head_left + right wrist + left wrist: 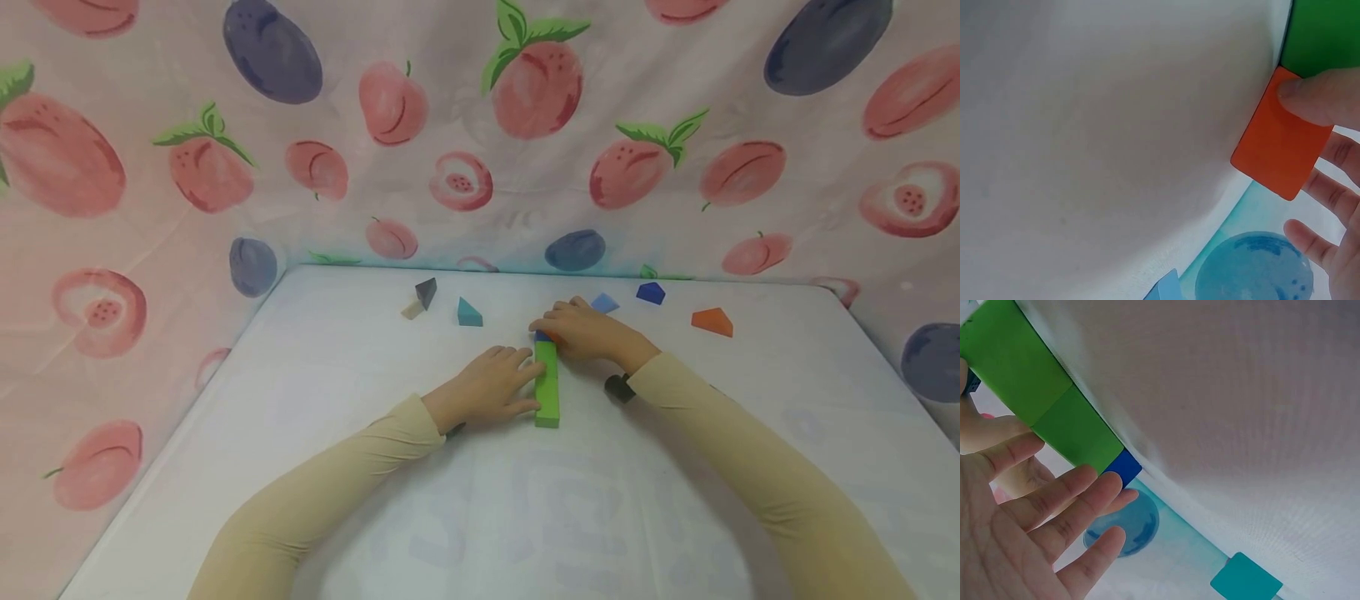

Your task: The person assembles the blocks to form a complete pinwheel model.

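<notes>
Two green blocks (547,383) lie end to end in a row on the white table. At the far end of the row sit a blue block (1124,467) and an orange block (1282,137). The right hand (588,332) pinches the orange block, its thumb on the face turned towards the wrist camera and its fingers reaching round the far end. Along the left side of the row, the left hand (489,387) rests with spread, fairly straight fingers, its fingertips right at the green blocks.
Along the back lie a dark triangular block (426,292), a beige piece (412,310), a teal block (469,313), a light blue block (604,302), a dark blue block (651,292) and an orange four-sided block (712,322). A fruit-patterned cloth (450,108) rises behind the table.
</notes>
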`<state>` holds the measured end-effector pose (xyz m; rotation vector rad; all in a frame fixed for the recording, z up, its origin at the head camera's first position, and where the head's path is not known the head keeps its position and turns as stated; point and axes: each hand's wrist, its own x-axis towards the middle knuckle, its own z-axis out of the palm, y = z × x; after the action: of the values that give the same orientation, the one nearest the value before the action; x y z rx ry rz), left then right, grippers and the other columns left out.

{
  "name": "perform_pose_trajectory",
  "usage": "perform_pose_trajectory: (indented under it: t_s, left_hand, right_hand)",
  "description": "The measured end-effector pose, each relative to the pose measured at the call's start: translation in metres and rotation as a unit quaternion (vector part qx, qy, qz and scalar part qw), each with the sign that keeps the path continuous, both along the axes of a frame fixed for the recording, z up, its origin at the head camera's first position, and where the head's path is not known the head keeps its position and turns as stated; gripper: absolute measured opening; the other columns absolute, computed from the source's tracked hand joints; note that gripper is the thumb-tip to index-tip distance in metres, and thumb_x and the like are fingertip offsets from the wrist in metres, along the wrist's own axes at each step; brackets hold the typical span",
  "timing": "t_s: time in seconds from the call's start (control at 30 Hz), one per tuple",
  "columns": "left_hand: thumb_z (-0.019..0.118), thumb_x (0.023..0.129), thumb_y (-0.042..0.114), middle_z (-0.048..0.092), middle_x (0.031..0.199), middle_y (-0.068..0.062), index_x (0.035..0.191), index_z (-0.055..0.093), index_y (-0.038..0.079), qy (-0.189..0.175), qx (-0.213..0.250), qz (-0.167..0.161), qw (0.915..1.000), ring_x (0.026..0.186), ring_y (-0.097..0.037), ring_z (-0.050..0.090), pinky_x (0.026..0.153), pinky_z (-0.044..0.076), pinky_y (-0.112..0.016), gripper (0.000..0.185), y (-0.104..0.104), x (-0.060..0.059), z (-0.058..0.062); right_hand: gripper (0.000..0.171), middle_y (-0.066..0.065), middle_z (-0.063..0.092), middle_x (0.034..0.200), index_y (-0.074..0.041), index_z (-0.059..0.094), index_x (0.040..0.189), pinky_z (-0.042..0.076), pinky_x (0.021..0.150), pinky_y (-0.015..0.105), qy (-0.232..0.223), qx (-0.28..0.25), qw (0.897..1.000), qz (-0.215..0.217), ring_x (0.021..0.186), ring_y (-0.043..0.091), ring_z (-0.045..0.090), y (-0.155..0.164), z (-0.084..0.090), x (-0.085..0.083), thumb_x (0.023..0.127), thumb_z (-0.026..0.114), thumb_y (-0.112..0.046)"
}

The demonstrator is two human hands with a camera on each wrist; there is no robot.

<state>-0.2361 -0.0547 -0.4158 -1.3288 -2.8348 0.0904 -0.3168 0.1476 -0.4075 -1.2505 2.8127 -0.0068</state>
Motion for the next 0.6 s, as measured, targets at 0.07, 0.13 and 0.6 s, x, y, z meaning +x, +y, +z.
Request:
perform_pose_trajectory:
  t_s: [0.07,0.13,0.6]
  left_hand:
    - [0.045,0.093,0.054,0.051,0.135,-0.007,0.137,0.041,0.018,0.0,0.0,0.0,1.0,0.125,-0.023,0.049,0.109,0.037,-0.038,0.057,0.0001,0.0002,0.0002]
    - [0.046,0.093,0.054,0.051,0.135,-0.008,0.137,0.041,0.018,0.0,0.0,0.0,1.0,0.125,-0.023,0.049,0.109,0.038,-0.038,0.057,0.0002,0.0,0.0001]
    - [0.046,0.092,0.057,0.051,0.133,-0.007,0.136,0.042,0.019,0.0,0.008,-0.004,1.0,0.124,-0.023,0.049,0.109,0.038,-0.039,0.058,-0.0003,-0.0007,-0.0015]
  right_hand:
    - [0.04,0.004,0.067,0.116,-0.019,0.059,0.126,0.039,0.102,0.052,0.002,-0.001,1.0,0.002,0.11,0.026,0.057,0.0002,-0.0004,-0.0001,0.087,0.066,-0.016]
    - [0.04,0.004,0.067,0.116,-0.019,0.059,0.126,0.04,0.101,0.051,0.003,-0.001,1.0,0.002,0.109,0.026,0.057,0.0006,-0.0001,-0.0001,0.087,0.066,-0.016]
    - [0.038,0.004,0.067,0.116,-0.017,0.06,0.125,0.041,0.099,0.051,0.004,0.002,1.0,0.01,0.108,0.025,0.057,-0.0004,0.0009,0.0033,0.088,0.064,-0.015]
